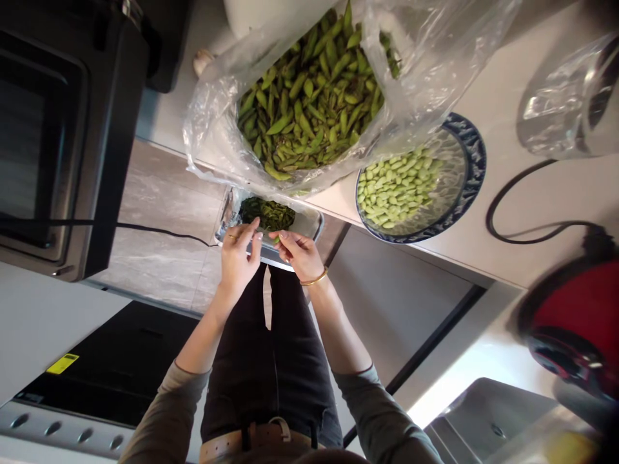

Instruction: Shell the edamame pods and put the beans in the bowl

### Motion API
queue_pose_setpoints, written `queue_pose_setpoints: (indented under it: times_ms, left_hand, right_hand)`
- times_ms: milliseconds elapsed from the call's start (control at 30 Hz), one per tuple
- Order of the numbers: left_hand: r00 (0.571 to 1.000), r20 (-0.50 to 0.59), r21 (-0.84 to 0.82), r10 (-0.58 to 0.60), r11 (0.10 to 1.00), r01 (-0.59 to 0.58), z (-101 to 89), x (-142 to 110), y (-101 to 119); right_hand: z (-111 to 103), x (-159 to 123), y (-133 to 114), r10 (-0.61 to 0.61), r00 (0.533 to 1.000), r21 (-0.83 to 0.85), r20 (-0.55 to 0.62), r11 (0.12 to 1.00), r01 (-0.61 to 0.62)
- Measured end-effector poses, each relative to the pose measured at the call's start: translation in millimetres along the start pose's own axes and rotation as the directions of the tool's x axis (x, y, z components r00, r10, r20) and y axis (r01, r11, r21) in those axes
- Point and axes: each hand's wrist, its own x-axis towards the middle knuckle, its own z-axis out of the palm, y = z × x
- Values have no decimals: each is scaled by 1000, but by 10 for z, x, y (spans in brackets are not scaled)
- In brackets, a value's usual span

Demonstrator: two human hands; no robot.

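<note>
Green piece point(276, 240) sits pinched in the right hand point(300, 256), just beside the left hand point(236, 259). The latter's fingertips stand parted.

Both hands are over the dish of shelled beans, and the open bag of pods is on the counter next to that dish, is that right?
Not quite. The head view shows the left hand and right hand over the bin, not the dish. The open bag of pods is on the counter next to the dish.
</note>
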Motion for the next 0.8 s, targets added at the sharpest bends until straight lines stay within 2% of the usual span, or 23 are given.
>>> queue_pose_setpoints:
  times_ms: [133, 200, 367, 467, 567, 700, 800]
  left_hand:
    - [980, 139, 86, 140, 984, -153, 16, -41, 66]
    - [970, 168, 103, 176, 975, -195, 42, -55, 90]
    - [966, 90, -19, 241, 971, -240, 76, -58, 123]
    - [974, 17, -114, 225, 968, -221, 62, -51, 145]
    - [979, -13, -129, 204, 970, -204, 47, -33, 163]
    - [969, -7, -27, 247, 969, -247, 45, -1, 168]
    - [963, -16, -19, 270, 963, -270, 37, 14, 171]
  right_hand:
    - [10, 21, 21, -9, 999, 0, -39, 1000, 9]
    - [17, 17, 32, -12, 1000, -13, -29, 1000, 11]
    - [6, -23, 26, -30, 999, -32, 46, 999, 31]
    - [-6, -47, -5, -33, 993, -44, 115, 998, 38]
    - [-6, -69, -42, -41, 987, -51, 153, 997, 50]
    - [18, -88, -65, -73, 992, -97, 103, 992, 83]
    - [33, -88, -61, -120, 991, -167, 60, 978, 128]
